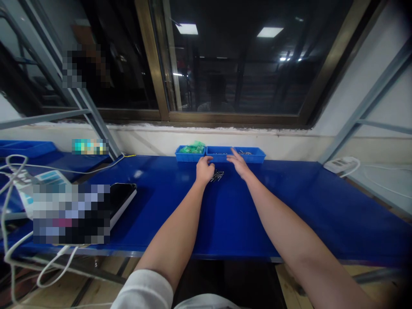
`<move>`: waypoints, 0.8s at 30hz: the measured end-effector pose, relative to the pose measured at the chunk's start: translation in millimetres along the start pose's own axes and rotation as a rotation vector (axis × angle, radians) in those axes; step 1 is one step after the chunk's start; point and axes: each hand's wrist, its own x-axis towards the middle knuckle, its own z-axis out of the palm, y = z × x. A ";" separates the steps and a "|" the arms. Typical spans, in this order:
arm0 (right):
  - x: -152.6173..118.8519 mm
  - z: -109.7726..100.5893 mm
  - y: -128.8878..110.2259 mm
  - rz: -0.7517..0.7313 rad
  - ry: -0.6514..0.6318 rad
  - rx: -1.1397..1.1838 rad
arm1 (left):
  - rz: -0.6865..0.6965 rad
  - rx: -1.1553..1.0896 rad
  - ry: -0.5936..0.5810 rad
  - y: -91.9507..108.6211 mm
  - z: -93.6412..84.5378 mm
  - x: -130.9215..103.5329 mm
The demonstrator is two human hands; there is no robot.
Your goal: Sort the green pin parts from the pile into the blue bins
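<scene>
A small pile of thin metal pieces, like screws, (pixel 217 176) lies on the blue table (pixel 225 214). My left hand (pixel 204 170) is just left of the pile, its fingers curled; whether it holds anything is hidden. To the right of the pile, my right hand (pixel 238 164) is open, with fingers spread in front of the blue tray (pixel 222 152). That tray has compartments with small metal pieces. Beside it on the left, a blue bin (pixel 191 157) contains green plastic bags (pixel 193 148).
A phone-like device (pixel 124 195) and white cables (pixel 41 281) are at the left. A white power strip (pixel 341 165) sits at the right back. Grey metal posts (pixel 370 103) flank the table, with a window (pixel 238 60) behind.
</scene>
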 end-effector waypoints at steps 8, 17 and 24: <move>-22.0 7.0 5.0 -0.052 -0.051 -0.469 | 0.153 0.362 -0.432 -6.0 11.0 -12.5; -24.6 12.8 4.9 -0.076 -0.129 -0.608 | 0.188 0.465 -0.616 0.6 20.3 -17.6; -20.7 11.0 11.3 -0.064 -0.136 -0.635 | 0.183 0.462 -0.597 1.5 24.5 -16.7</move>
